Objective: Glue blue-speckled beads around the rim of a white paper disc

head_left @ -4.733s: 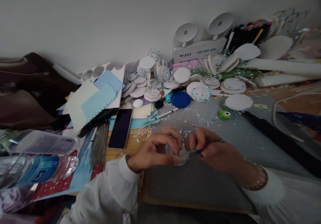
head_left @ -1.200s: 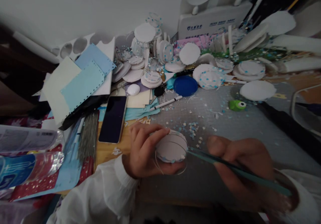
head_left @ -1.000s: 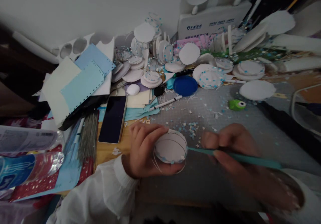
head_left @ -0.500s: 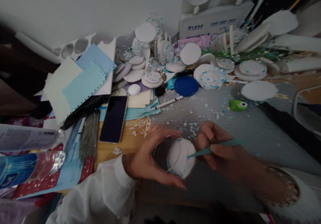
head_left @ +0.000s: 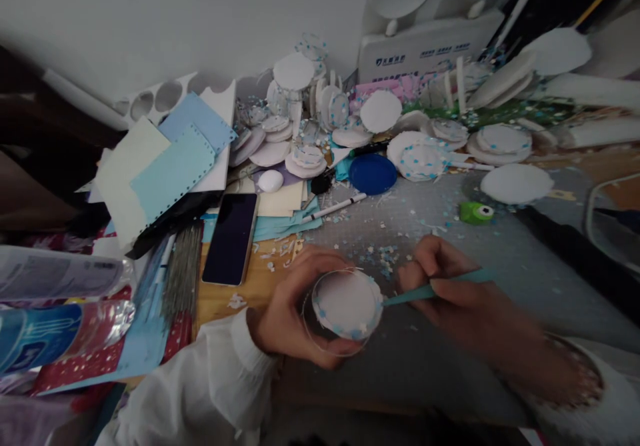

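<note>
My left hand [head_left: 300,313] curls round a small white disc [head_left: 345,299] with tiny blue and white pieces along its edge. A thin wire ring [head_left: 306,329] loops around the disc. My right hand [head_left: 450,293] is closed on teal tweezers [head_left: 417,295], whose tip is at the disc's right edge. Whether a piece sits in the tip is too small to tell. Small blue and white star-like bits [head_left: 387,259] lie scattered on the grey cutting mat [head_left: 425,359] just beyond the hands.
A phone [head_left: 230,239] lies left of my hands, beside punched paper sheets [head_left: 175,173]. Further back are a blue lid [head_left: 373,174], a pen [head_left: 335,207], a green paper punch [head_left: 476,213] and several white decorated discs [head_left: 417,156]. A plastic bottle [head_left: 65,333] is at far left.
The disc has turned and tilted in my left hand, so its face points more upward. The tweezers' tip has gone from the disc's face to its right edge.
</note>
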`<state>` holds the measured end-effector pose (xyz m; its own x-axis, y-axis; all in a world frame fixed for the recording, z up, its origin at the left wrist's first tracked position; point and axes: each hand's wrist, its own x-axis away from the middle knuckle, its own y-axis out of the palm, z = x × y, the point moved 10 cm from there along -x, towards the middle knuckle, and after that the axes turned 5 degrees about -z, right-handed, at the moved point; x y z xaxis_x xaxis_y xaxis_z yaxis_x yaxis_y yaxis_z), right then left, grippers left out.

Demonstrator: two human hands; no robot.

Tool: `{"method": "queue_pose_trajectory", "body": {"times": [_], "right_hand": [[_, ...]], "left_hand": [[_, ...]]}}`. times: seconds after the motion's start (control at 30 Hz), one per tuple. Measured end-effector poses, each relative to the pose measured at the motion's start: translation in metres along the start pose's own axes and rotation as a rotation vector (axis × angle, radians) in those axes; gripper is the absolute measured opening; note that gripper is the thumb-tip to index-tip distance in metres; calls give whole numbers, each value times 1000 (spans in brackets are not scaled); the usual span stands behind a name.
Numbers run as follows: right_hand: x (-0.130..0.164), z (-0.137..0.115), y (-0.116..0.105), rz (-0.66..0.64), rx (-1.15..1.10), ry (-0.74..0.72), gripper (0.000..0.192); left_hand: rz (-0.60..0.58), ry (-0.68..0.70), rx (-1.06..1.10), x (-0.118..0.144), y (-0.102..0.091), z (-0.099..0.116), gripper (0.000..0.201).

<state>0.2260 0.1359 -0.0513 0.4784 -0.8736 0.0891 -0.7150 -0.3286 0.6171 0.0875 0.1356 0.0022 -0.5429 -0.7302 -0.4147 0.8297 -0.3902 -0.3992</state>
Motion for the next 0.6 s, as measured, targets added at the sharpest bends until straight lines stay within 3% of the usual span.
{"method": "queue_pose_trajectory", "body": {"times": [0.27, 0.37, 0.5, 0.6], "right_hand": [[-1, -30, -30, 257, -45, -131, 14], [-1, -34, -33, 272, -3, -160, 13], [3, -34, -18, 181, 364, -178, 3], [12, -42, 1, 123, 745, -266, 8]], "left_hand": [[106, -33, 50, 8, -8, -11, 63], [174, -3, -29, 9, -14, -8, 66], [206, 56, -282, 5, -18, 9, 70], [216, 124, -479, 4, -16, 24, 70]]}}
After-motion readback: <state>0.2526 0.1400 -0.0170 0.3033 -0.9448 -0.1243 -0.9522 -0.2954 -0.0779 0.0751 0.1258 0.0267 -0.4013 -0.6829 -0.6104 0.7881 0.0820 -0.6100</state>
